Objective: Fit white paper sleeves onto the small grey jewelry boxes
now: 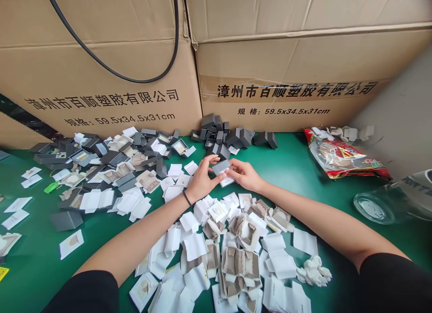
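Note:
Between my two hands, at the middle of the table, is a small dark grey box [221, 167]. My left hand [204, 175] grips it from the left, thumb along its near side and fingers behind. With pinched fingers, my right hand [243, 173] holds its right end, and a bit of white card [227, 181] shows just below. Whether the card is joined to the box I cannot tell. Behind the hands sits a pile of dark grey boxes [219, 135]. Nearer to me lies a heap of white cards and folded grey-brown card inserts [241, 263].
More grey boxes [114, 157] and papers cover the left side. Two large cardboard cartons [135, 92] wall off the back, with a black cable [141, 81] looping down. At right are a red food packet [344, 155], a clear glass jar [374, 207] and crumpled tissue [313, 271].

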Demonstrator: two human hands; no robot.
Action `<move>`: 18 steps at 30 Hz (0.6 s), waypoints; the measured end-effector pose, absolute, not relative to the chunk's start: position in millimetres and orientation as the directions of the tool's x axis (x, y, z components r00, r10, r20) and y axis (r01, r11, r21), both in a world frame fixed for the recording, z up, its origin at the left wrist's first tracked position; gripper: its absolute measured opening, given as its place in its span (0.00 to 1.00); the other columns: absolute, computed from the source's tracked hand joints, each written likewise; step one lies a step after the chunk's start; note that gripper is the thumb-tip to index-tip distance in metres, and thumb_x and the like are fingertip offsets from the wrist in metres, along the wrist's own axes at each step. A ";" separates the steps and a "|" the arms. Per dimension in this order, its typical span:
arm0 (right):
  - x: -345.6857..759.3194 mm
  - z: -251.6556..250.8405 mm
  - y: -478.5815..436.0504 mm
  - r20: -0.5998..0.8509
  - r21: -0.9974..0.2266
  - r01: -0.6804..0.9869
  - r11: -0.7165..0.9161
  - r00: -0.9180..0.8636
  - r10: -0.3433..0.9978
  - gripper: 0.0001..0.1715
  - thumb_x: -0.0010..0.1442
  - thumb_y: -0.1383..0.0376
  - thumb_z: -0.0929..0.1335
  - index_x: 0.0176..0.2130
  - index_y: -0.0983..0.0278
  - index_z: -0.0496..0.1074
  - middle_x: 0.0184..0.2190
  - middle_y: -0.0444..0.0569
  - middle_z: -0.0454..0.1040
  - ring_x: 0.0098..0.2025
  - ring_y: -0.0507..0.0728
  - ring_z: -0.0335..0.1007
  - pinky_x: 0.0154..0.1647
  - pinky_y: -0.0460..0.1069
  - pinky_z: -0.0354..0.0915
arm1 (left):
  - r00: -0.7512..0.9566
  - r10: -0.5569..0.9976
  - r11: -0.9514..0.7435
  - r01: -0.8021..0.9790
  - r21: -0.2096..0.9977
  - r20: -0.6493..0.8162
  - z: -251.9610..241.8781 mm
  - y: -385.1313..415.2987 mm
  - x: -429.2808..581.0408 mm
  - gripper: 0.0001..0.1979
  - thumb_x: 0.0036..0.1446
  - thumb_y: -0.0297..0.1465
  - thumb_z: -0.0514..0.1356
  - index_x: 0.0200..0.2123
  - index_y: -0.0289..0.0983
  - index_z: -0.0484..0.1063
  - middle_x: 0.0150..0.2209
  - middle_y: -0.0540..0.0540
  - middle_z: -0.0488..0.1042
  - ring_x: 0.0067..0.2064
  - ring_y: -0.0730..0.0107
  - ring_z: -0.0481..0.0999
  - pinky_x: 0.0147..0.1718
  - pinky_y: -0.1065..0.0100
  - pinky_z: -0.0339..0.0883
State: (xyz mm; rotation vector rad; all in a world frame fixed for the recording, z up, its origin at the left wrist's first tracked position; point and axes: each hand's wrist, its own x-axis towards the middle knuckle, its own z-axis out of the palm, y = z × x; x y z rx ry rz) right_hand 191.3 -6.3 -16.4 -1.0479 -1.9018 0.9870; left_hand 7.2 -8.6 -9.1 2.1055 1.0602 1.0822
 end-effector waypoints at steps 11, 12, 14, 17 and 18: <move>189.9 -24.0 -4.7 0.201 -0.947 0.177 0.266 -0.317 0.927 0.21 0.58 0.50 0.64 0.43 0.63 0.65 0.21 0.39 0.65 0.20 0.48 0.61 0.23 0.45 0.61 | 0.371 0.911 -0.334 0.409 0.849 0.180 -9.4 -4.1 4.3 0.19 0.58 0.43 0.52 0.43 0.35 0.67 0.33 0.45 0.75 0.33 0.67 0.73 0.31 0.69 0.66; 189.8 -22.9 -5.2 0.204 -0.944 0.186 0.273 -0.322 0.925 0.21 0.58 0.51 0.64 0.42 0.63 0.65 0.21 0.39 0.65 0.20 0.48 0.61 0.23 0.45 0.61 | 0.366 0.914 -0.324 0.391 0.861 0.177 -9.9 -3.7 4.0 0.18 0.58 0.43 0.53 0.42 0.35 0.67 0.33 0.45 0.74 0.33 0.68 0.73 0.30 0.69 0.66; 190.1 -20.1 -6.1 0.206 -0.937 0.202 0.286 -0.344 0.916 0.20 0.58 0.51 0.64 0.41 0.63 0.65 0.21 0.39 0.64 0.20 0.48 0.61 0.23 0.45 0.60 | 0.369 0.914 -0.309 0.372 0.875 0.166 -10.6 -2.9 3.4 0.16 0.56 0.41 0.55 0.40 0.34 0.67 0.30 0.46 0.74 0.31 0.69 0.72 0.28 0.70 0.65; 191.0 -16.5 -6.6 0.205 -0.925 0.224 0.305 -0.382 0.901 0.17 0.58 0.52 0.64 0.39 0.64 0.65 0.20 0.38 0.63 0.20 0.48 0.59 0.22 0.45 0.58 | 0.376 0.914 -0.301 0.381 0.874 0.152 -10.7 -2.7 2.5 0.13 0.55 0.39 0.56 0.36 0.34 0.67 0.28 0.47 0.73 0.28 0.70 0.71 0.27 0.70 0.64; 191.4 -16.0 -6.5 0.204 -0.922 0.232 0.310 -0.389 0.898 0.17 0.58 0.53 0.64 0.38 0.64 0.64 0.19 0.38 0.62 0.20 0.48 0.59 0.22 0.45 0.57 | 0.377 0.914 -0.301 0.384 0.873 0.150 -10.4 -2.9 2.5 0.12 0.54 0.38 0.57 0.36 0.34 0.67 0.28 0.47 0.73 0.28 0.70 0.71 0.26 0.70 0.64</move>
